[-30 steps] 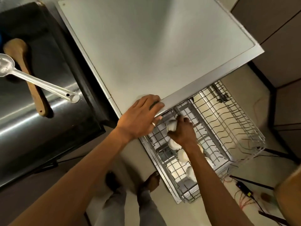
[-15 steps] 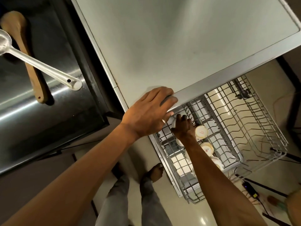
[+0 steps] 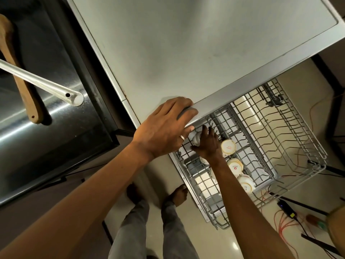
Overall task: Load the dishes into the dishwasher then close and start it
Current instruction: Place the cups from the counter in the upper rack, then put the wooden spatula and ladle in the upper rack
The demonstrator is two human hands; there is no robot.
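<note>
A white cup [image 3: 196, 140] is being seated in the rack [image 3: 291, 146] by the grasping right hand [image 3: 207, 144], the left hand [image 3: 164, 131] gripping the dishwasher top's [image 3: 186, 43] edge above; release is needed next.

Your 2 forearms are bare, with no sleeve showing on either. Your left hand [image 3: 164, 130] wears 1 thin pale ring [image 3: 182, 137] on a finger; your right hand [image 3: 208, 144] shows none. Below, you wear grey trousers [image 3: 147, 234], and your feet [image 3: 177, 193] are bare.
</note>
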